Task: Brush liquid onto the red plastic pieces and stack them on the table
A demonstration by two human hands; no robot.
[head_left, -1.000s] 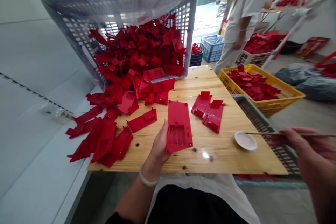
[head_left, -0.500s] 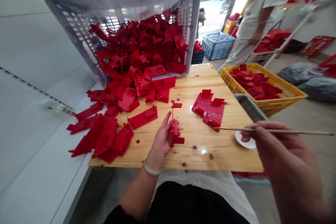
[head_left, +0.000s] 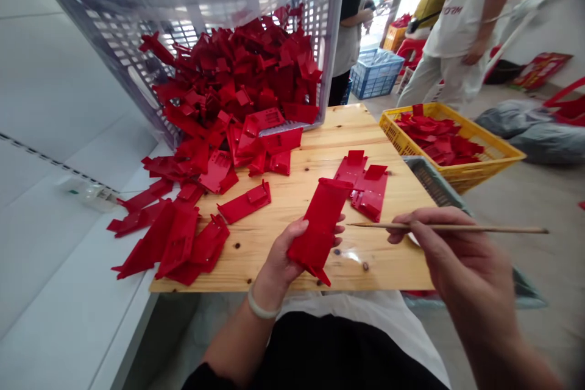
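Red plastic panel (head_left: pixel 322 219) sits in the left hand (head_left: pixel 281 259), fingers curled around it, as the right hand (head_left: pixel 466 268) pinches a thin brush (head_left: pixel 484 229) nearby, contact demanding steadiness.

Single head-worn camera, looking forward and steeply down over wooden table (head_left: pixel 283 256) (hands (head_left: pixel 461 262) fairly near).

On my left wrist, just below the left hand (head_left: pixel 283 250), I wear a plain, pale, off-white band (head_left: pixel 262 306), smooth and rounded like a thin ring. My black sleeve (head_left: pixel 209 378) ends around the elbow, leaving the forearm bare. My top (head_left: pixel 320 353) is plain black too, and past its edge shows a white garment (head_left: pixel 388 314), loose and softly creased, over my lap
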